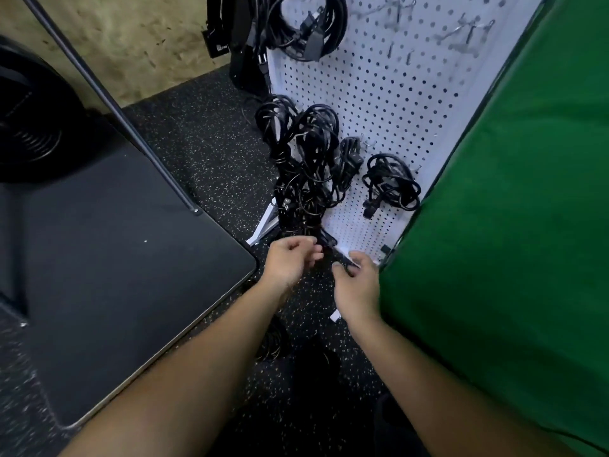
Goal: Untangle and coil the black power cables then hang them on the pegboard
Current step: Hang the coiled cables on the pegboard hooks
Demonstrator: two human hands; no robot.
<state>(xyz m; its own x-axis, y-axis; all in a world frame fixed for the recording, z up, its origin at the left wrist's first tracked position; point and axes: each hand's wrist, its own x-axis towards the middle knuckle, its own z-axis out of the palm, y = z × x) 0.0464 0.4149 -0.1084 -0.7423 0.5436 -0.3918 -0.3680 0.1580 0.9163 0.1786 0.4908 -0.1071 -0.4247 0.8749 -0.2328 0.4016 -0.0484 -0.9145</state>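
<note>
My right hand (357,285) pinches a black rubber power cable end (342,258); my left hand (291,260), fingers loosely curled, holds nothing. Just beyond them, several coiled bundles (390,183) hang on the white perforated pegboard (395,103); one tangled cluster (303,179) seems left.

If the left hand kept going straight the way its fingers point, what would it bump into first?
Probably the black cable hanging at the bottom of the white pegboard. The left hand reaches forward and slightly right with loosely curled fingers, and that cable end sits just beyond them. Depth is hard to judge from one view.
</note>
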